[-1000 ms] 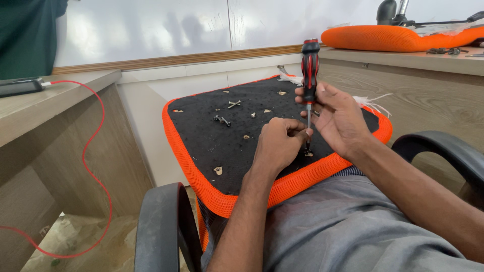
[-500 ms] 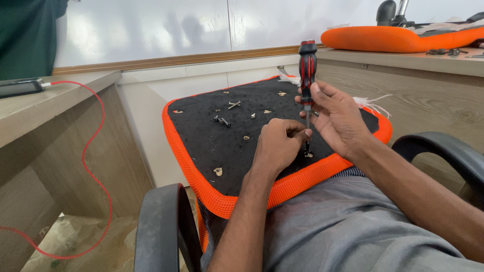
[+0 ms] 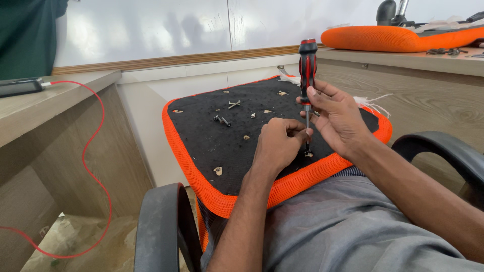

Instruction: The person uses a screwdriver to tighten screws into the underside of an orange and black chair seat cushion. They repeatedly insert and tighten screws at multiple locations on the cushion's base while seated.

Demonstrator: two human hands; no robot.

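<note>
a screwdriver (image 3: 307, 60) is gripped upright by the right hand (image 3: 339, 118), its tip pinched by the left hand (image 3: 279, 143) at one hole in the seat pad (image 3: 201, 146); loose screws (image 3: 222, 120) lie unfitted mid-frame.

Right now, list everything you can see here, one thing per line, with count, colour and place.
seat cushion: one, black underside with orange mesh edge, on the lap
screwdriver: one, red and black handle, upright on the cushion
loose screws: several, dark metal, mid cushion
cable: one, red, hanging off left desk
second cushion: one, orange, on right desk
chair armrests: two, black, either side
left hand: fingers steady the shaft near the tip
right hand: grips the screwdriver's handle
</note>
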